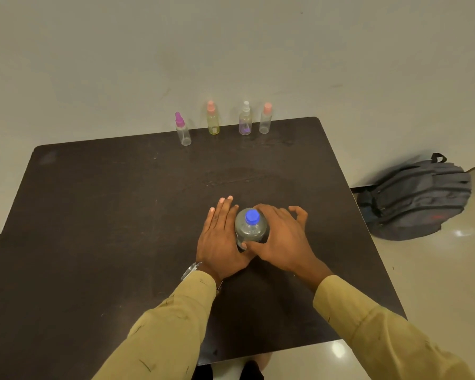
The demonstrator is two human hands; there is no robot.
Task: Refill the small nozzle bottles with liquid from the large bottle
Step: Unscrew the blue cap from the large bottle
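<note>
While the large bottle (249,231) stands upright on the near middle of the dark table (107,215), both hands are closed in on it. Its blue cap (252,216) is on, and no label or brand can be read on its clear body from above.

The left hand (220,239) lies against the bottle's left side with its fingers (225,208) straight and held together, pointing away from the person. The right hand (279,239) grips the bottle from the right. Its thumb (244,244) presses the near side, the index finger curls round the far side behind the cap, and the other fingers are bent and spread apart to the right.

Four small bottles stand in a loose row at the table's far edge, well apart from the hands:
- the purple-nozzle bottle (183,133), clear, at the left
- the yellow-green bottle (213,120), with a pink top
- the white-nozzle bottle (245,122), purple-tinted low down
- the pink-topped clear bottle (265,120)

The yellow-green one carries a small pale patch, too small to read.

A wristwatch (189,270) shows at the left cuff. A grey backpack (414,198) lies on the floor to the right, and its reddish mark is illegible.
</note>
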